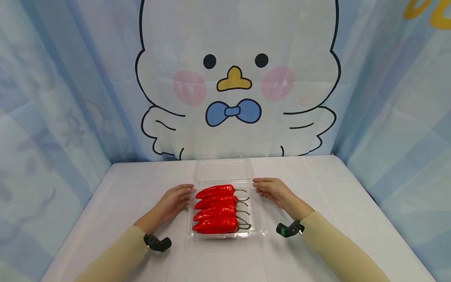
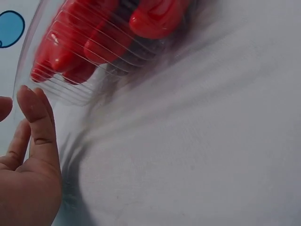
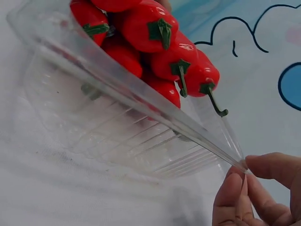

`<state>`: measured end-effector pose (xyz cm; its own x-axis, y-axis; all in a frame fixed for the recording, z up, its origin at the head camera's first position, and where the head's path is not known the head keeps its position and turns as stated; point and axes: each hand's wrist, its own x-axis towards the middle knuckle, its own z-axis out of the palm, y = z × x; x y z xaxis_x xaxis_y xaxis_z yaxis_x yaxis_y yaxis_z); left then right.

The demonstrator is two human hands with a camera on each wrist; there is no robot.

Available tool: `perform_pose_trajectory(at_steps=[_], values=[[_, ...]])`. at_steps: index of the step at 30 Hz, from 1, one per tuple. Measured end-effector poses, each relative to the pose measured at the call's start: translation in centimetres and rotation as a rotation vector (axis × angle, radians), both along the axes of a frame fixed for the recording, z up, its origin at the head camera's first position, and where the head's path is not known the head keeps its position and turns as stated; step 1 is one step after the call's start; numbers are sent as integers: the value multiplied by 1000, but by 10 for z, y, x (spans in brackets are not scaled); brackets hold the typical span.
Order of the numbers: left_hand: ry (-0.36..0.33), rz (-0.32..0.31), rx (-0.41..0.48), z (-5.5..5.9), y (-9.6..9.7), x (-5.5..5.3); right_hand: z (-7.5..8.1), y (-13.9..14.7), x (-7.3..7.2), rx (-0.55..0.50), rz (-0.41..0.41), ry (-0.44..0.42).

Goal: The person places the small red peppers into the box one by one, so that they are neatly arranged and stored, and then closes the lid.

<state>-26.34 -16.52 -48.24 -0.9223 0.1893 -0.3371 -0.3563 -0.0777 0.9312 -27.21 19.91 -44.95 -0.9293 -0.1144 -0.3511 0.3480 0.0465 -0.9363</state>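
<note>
A clear plastic clamshell box (image 1: 258,229) stands on the table, its lid (image 1: 222,171) folded back away from me. Several glossy red peppers (image 1: 215,225) with green stems lie stacked in its base, stems toward the right. At the far right corner my right hand (image 1: 276,191) pinches the box's rim between thumb and fingertips, which shows plainly in the right wrist view. My left hand (image 1: 174,201) is at the far left corner, its fingers (image 2: 35,110) fairly straight and right at the rim. A gap shows between its thumb and fingers.
A white cloth covers the table (image 1: 299,258). Behind it hangs a curtain (image 1: 232,35) with a cartoon bird, and pale blue curtains (image 1: 46,98) flank both sides. Each wrist wears a small black camera, such as the left one (image 1: 158,243).
</note>
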Motion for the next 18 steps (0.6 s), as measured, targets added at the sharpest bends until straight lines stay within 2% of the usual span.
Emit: perform_pose_trajectory(at_steps=[5, 12, 18], values=[[3, -10, 51, 2, 1, -7, -2, 0, -5, -55, -5, -47], [2, 36, 130, 0, 5, -11, -5, -1, -8, -92, -6, -66], [-7, 60, 155, -2, 7, -12, -7, -1, -9, -121, -26, -82]])
